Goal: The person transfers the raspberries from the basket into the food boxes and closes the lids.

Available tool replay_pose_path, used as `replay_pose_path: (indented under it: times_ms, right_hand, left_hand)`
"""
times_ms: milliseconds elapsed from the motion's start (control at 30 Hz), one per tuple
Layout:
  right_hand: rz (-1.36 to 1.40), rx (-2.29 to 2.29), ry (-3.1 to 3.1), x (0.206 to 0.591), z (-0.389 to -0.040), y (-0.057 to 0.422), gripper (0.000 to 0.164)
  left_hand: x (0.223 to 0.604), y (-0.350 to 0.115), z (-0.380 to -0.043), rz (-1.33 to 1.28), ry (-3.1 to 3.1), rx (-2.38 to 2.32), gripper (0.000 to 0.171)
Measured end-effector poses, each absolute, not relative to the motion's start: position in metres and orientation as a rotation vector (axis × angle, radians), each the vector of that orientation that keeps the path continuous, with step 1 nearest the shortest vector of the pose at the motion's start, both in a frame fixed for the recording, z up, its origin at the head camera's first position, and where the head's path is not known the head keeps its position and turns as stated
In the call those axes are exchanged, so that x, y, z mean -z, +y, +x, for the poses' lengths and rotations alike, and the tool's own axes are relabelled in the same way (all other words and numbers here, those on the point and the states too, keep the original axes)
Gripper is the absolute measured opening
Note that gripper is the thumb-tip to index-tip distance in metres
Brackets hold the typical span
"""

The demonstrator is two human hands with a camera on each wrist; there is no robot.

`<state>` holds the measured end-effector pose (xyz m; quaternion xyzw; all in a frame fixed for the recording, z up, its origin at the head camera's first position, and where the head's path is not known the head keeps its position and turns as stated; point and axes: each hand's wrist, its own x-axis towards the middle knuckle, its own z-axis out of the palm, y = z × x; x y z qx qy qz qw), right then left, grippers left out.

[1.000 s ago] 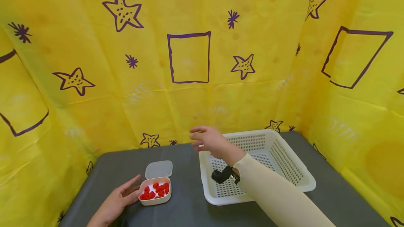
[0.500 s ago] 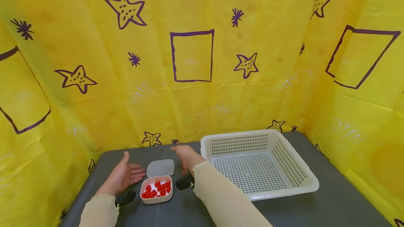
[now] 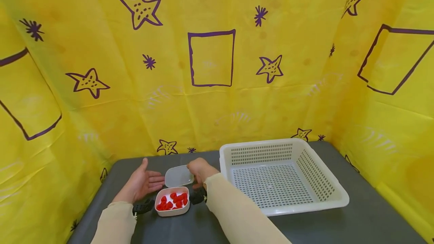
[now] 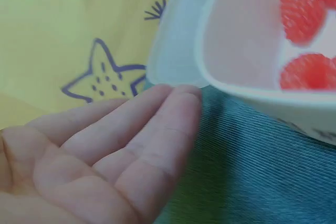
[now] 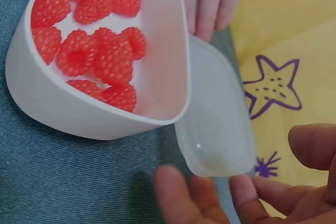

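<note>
A small off-white plastic food container [image 3: 173, 213] holds several red raspberries [image 5: 79, 51], and its translucent lid [image 3: 178, 176] is right behind it. My left hand [image 3: 144, 182] has straight fingers, palm turned toward the lid. In the left wrist view its fingertips [image 4: 184, 100] are right at the lid's end, beside the container wall. From the other side my right hand [image 3: 201, 170] reaches in with bent fingers at the lid's right end. The right wrist view has these fingertips [image 5: 244, 190] close to the lid's edge, the thumb [image 5: 312, 142] standing apart from it.
A large white perforated basket [image 3: 339, 199] stands to the right on the dark grey table [image 3: 244, 232]. Behind and around hangs a yellow curtain [image 3: 210, 116] printed with starfish and squares. Dark wrist cameras [image 3: 142, 207] sit on both wrists.
My right hand has come from over the basket, leftward, to the lid. My left hand has left the container's side and moved to the lid, which has shifted slightly right.
</note>
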<state>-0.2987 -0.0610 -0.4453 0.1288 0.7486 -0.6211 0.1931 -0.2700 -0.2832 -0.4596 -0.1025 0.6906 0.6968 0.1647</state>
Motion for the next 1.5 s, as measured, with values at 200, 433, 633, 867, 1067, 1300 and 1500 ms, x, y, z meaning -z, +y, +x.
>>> replay_pose_path:
  times_ms: [200,433,633,867,1067,1300,1500]
  right_hand:
    - [0.323,1.864,2.077,0.434,-0.296,-0.057,0.023]
    - [0.222,2.055,1.985,0.422,-0.289,-0.058,0.027]
    - [0.206,2.085,1.904,0.409,-0.28,-0.06,0.024]
    - [-0.02,1.857,2.12,0.397,-0.266,-0.057,0.022]
    - [-0.224,1.525,2.339,0.404,-0.26,-0.052,0.015]
    - [-0.505,0.976,2.522,0.419,-0.255,-0.052,0.016]
    - [-0.621,0.761,2.636,0.423,-0.253,-0.056,0.049]
  left_hand:
    - [0.436,-0.273,-0.267,-0.215,2.091,-1.97,0.091]
    - [0.413,-0.263,-0.256,-0.137,2.263,-1.931,0.058]
    - [0.411,-0.267,-0.245,-0.179,2.373,-1.879,0.057]
    - [0.417,-0.282,-0.241,-0.02,2.276,-1.921,0.036]
    - [0.43,-0.289,-0.232,0.11,2.408,-1.722,0.026]
    - [0.453,-0.287,-0.222,0.34,2.54,-1.58,0.028]
    - [0.466,-0.287,-0.215,0.318,2.533,-1.588,0.035]
